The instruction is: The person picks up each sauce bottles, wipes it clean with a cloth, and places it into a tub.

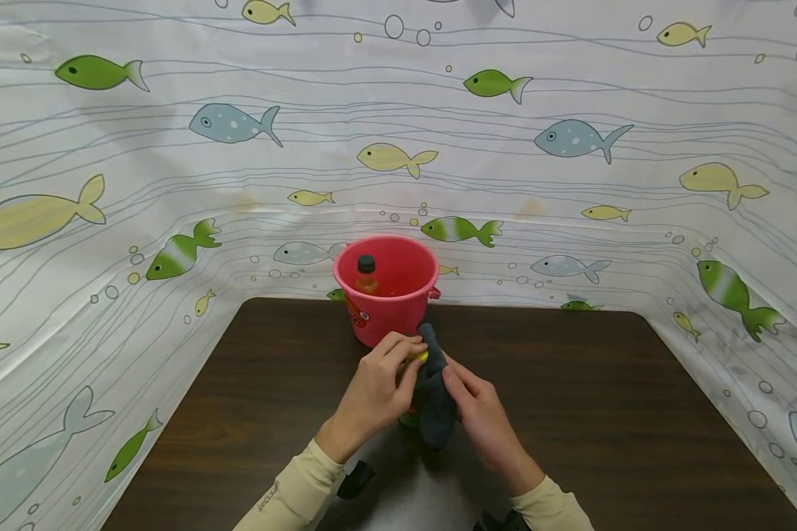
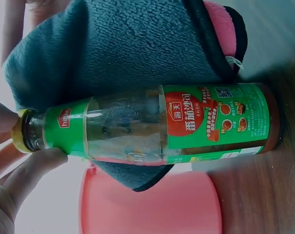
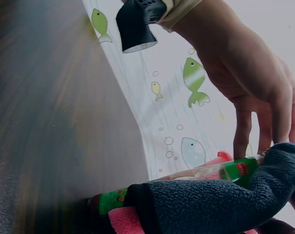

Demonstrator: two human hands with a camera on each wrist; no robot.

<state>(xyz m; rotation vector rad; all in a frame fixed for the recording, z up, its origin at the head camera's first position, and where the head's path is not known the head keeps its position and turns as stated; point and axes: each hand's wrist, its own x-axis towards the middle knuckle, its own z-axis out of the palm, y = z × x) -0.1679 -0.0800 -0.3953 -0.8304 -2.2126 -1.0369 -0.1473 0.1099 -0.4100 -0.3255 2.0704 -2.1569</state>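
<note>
A glass ketchup bottle (image 2: 127, 124) with green labels and a yellow cap (image 2: 20, 130) stands upright on the table. My left hand (image 1: 375, 383) pinches it at the cap and neck. In my right hand (image 1: 483, 420) is a dark grey-blue cloth (image 1: 438, 409) with a pink underside and black edging. The cloth lies against the bottle's side, running from near the cap down towards the base. In the head view it hides much of the bottle. Some right fingers are hidden behind the cloth.
Just beyond the hands a pink bucket (image 1: 388, 321) stands on the dark wooden table (image 1: 571, 398). A bottle with a dark cap (image 1: 367, 273) is inside it. A fish-patterned sheet (image 1: 398, 110) surrounds the back and sides.
</note>
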